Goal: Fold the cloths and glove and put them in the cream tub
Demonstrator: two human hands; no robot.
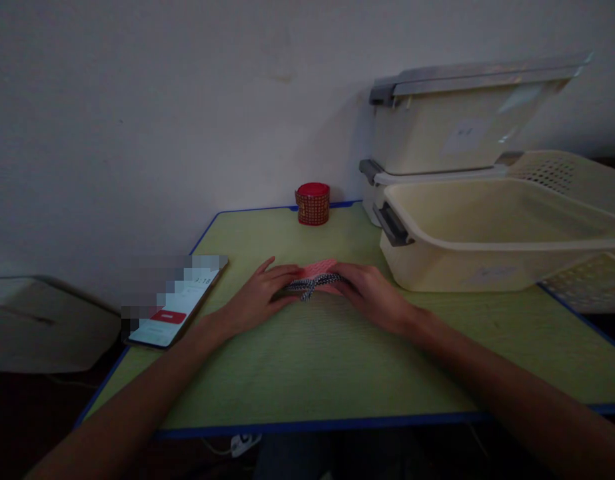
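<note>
A pink, textured flat item (321, 268) is between my two hands over the middle of the table. Across its near side runs a black-and-white braided cord (307, 285), with a short end or knot hanging at the centre. My left hand (264, 295) grips the left end, thumb below and fingers above, the index finger partly raised. At the right end, my right hand (372, 293) has its fingers closed around the item. My fingers cover both ends, so its full shape is hidden.
A phone (180, 307) with a lit screen lies at the table's left edge. At the back stands a small red patterned round container (314, 205). A cream basket (452, 267) occupies the right side, with a lidded storage box (437, 130) behind. The table (297, 387) has blue edging.
</note>
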